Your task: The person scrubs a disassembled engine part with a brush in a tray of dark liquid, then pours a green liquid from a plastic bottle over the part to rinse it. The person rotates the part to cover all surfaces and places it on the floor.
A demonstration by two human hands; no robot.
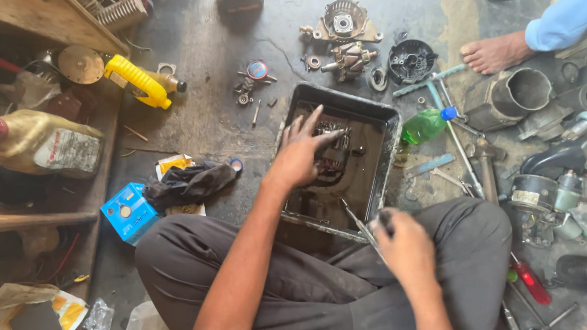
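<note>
Nearest the camera, the right hand [404,244] is closed in a fist around a thin metal hand tool [359,225], whose bright shaft points up and left over the near rim of the tray. Just beyond it, the left hand [301,155] reaches into the black rectangular metal tray [388,149] with fingers spread wide, the fingertips resting on a dark, greasy motor part with copper windings [331,147] that lies in the middle of the tray's far half, in a film of dirty liquid. That part looks like solid metal, so probably heavy for its size and stiff, and the oily coat should make it slippery; the outer iron body seems the safer place to grip, since the fine copper wires and terminals could bend or tear. Farther off on the concrete floor [203,56] lie a green plastic bottle with a blue cap [424,125], just right of the tray, and a silver alternator housing [343,20].
</note>
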